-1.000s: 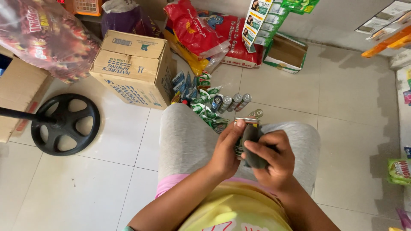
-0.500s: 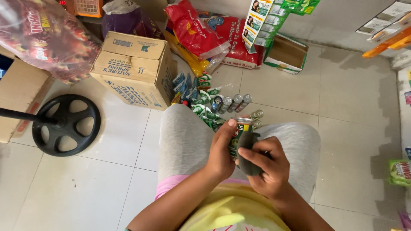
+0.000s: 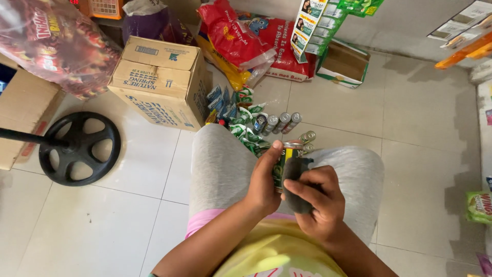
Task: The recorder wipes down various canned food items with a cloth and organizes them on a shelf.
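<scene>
While L hand [image 3: 264,179] grips 1 can [image 3: 285,161], R hand [image 3: 318,202] clasps dark cloth [image 3: 296,182] — 3 cans [image 3: 282,122] on floor

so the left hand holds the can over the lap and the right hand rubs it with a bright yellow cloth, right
Not quite: the head view shows the cloth is dark grey, not bright yellow. The rest holds: the left hand holds the can over the lap, and the right hand presses the cloth against it.

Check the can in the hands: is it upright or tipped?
Roughly upright. The can shows its silver rim on top, the left hand around its side, while the right hand presses a dark cloth to it.
</scene>
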